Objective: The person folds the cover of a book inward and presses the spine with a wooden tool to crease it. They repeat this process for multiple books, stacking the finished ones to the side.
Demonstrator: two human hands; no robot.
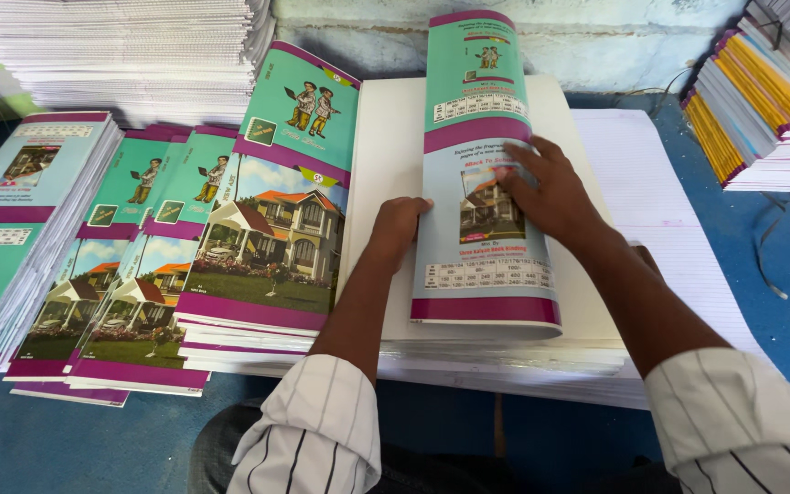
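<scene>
Left hand (398, 222): fingers curled together, pressing the left edge of the cover (485, 174) — clamped on nothing, just pinning it.
Right hand (549, 190): flat, fingers slightly spread, palm down on the cover's printed house panel, not gripping.
Cover: teal and magenta sheet, folded lengthwise, lying on the white block (386, 174) in front of me; its far end curls up off the block.
White block: stack of blank page sets on the blue table (779, 302), square to my chest, with ruled sheets (660, 201) spread beneath it to the right.
Done pile (267, 210): covered books just left of the block, touching it, top one tilted up against it.
More done (139, 265): two more fanned stacks further left, plus a tall stack of back-side-up books (20, 220) at the far left.
Uncovered stock (130, 46): big white pile at the back left — looks unstarted.
Other books (761, 101): yellow and purple spined stacks at the right edge, well apart from my hands.
Progress: my read — several stacks done, this cover mid-fold and not yet creased flat at the far end; plenty of white stock left, so well short of finished.
</scene>
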